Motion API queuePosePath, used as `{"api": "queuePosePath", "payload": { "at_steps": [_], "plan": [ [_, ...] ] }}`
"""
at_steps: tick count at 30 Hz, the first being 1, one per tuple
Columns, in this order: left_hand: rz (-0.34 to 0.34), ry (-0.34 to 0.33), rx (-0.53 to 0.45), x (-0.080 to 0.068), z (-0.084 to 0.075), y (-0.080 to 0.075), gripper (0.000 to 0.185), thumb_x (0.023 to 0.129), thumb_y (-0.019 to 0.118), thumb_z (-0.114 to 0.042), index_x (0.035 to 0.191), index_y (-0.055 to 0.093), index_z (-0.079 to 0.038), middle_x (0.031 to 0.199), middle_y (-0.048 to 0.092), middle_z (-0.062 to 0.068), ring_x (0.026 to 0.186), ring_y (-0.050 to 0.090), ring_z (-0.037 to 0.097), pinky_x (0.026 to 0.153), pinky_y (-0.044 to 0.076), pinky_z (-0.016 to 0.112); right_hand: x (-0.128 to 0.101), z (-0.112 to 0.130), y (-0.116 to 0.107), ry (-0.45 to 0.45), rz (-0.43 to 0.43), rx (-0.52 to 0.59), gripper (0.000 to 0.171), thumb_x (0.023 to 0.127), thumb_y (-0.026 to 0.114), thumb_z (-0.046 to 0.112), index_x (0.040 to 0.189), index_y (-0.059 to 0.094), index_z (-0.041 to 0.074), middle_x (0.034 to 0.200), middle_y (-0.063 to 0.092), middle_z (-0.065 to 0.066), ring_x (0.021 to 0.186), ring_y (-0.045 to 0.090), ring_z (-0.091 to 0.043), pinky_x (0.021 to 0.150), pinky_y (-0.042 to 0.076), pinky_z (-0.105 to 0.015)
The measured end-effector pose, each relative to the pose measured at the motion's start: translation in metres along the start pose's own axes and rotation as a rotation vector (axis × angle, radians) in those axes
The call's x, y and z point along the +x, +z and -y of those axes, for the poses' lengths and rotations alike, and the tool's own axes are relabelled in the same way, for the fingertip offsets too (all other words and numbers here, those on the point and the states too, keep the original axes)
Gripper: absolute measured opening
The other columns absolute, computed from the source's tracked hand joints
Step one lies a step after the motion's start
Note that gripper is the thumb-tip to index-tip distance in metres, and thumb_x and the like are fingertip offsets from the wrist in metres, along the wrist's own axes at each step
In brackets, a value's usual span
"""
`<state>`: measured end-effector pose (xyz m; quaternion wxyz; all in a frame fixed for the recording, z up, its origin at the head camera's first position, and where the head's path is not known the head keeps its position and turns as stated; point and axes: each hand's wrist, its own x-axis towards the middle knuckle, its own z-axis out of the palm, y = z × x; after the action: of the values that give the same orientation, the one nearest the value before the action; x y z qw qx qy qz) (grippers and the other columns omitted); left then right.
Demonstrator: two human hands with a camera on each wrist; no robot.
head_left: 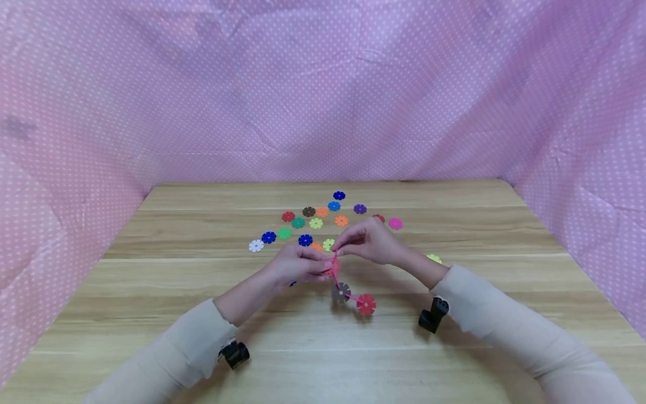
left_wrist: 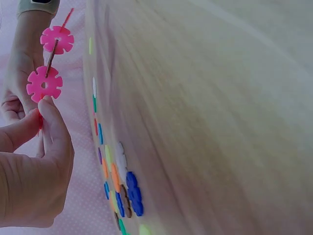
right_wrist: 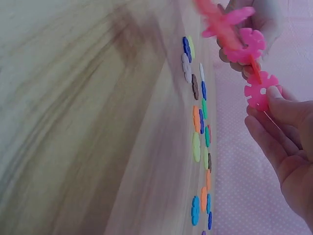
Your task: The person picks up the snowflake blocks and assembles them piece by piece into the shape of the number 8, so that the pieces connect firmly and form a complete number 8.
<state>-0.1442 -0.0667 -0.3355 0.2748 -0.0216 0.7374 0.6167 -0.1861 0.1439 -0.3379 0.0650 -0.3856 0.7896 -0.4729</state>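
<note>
Unmarked pink snowflake-disc chain (head_left: pixel 348 286) in both hands

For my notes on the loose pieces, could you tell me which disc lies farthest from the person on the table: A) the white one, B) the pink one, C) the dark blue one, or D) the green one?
C: in the head view the dark blue disc sits nearest the table's far edge, beyond every other loose disc.

Far side blocked by scattered discs (head_left: pixel 315 223); table (head_left: pixel 151 269) left bare at left, right and near edge.
</note>
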Motion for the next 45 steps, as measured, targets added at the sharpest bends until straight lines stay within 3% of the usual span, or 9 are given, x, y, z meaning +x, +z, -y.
{"api": "queuePosePath", "payload": {
  "at_steps": [7,15,17,23,30,40,45],
  "plan": [
    [-0.041,0.0,-0.009,-0.003,0.011,-0.009,0.02,0.09,0.064,-0.006,0.107,0.069,0.003,0.097,0.074,0.01,0.08,0.07,0.011,0.087,0.059,0.033,0.006,-0.003,0.01,0.0,0.019,0.007,0.013,0.083,0.073,0.006,0.094,0.075,-0.001,0.093,0.076,-0.012,0.085,0.073,-0.015,0.074,0.06,-0.023],
    [-0.096,0.007,-0.024,-0.008,0.014,-0.021,0.027,0.093,0.061,-0.008,0.117,0.065,0.004,0.101,0.072,0.008,0.077,0.068,0.007,0.084,0.059,0.028,0.018,-0.012,0.01,0.059,0.036,0.024,0.025,0.083,0.072,0.003,0.107,0.07,-0.003,0.106,0.073,-0.018,0.095,0.072,-0.025,0.081,0.059,-0.025],
    [-0.112,0.004,-0.041,-0.009,0.013,-0.023,0.029,0.093,0.061,-0.008,0.119,0.064,0.004,0.104,0.071,0.009,0.076,0.067,0.007,0.083,0.059,0.026,0.024,-0.016,0.007,0.078,0.036,-0.016,0.027,0.082,0.072,0.002,0.109,0.069,-0.004,0.107,0.072,-0.019,0.094,0.072,-0.027,0.08,0.06,-0.027],
    [-0.137,0.002,-0.057,-0.011,0.014,-0.029,0.031,0.093,0.061,-0.007,0.121,0.062,0.006,0.111,0.069,0.012,0.075,0.066,0.006,0.08,0.059,0.024,0.039,-0.025,0.006,0.189,0.095,-0.29,0.031,0.081,0.075,0.006,0.111,0.069,0.003,0.108,0.073,-0.012,0.096,0.07,-0.022,0.082,0.06,-0.028],
    [-0.151,-0.001,-0.054,-0.014,0.014,-0.033,0.03,0.092,0.062,-0.006,0.12,0.062,0.006,0.101,0.07,0.007,0.074,0.065,0.005,0.079,0.059,0.022,0.046,-0.028,0.01,0.26,0.181,-0.459,0.027,0.081,0.077,0.016,0.106,0.072,0.008,0.1,0.072,-0.005,0.087,0.064,-0.013,0.078,0.056,-0.024],
    [-0.143,-0.015,-0.019,-0.011,0.013,-0.033,0.026,0.093,0.062,-0.009,0.114,0.065,0.006,0.091,0.067,0.001,0.074,0.063,0.005,0.076,0.059,0.021,0.04,-0.031,0.01,0.346,0.119,-0.378,0.022,0.076,0.082,0.017,0.091,0.068,0.009,0.087,0.068,-0.004,0.08,0.059,-0.013,0.074,0.052,-0.024],
    [-0.119,-0.026,0.001,-0.011,0.013,-0.033,0.026,0.094,0.061,-0.011,0.114,0.066,0.004,0.087,0.067,-0.001,0.073,0.063,0.005,0.074,0.058,0.019,0.031,-0.029,0.01,0.381,0.031,-0.12,0.014,0.077,0.079,0.006,0.088,0.071,0.001,0.082,0.073,-0.012,0.067,0.066,-0.012,0.064,0.059,-0.027]
  ]
}}
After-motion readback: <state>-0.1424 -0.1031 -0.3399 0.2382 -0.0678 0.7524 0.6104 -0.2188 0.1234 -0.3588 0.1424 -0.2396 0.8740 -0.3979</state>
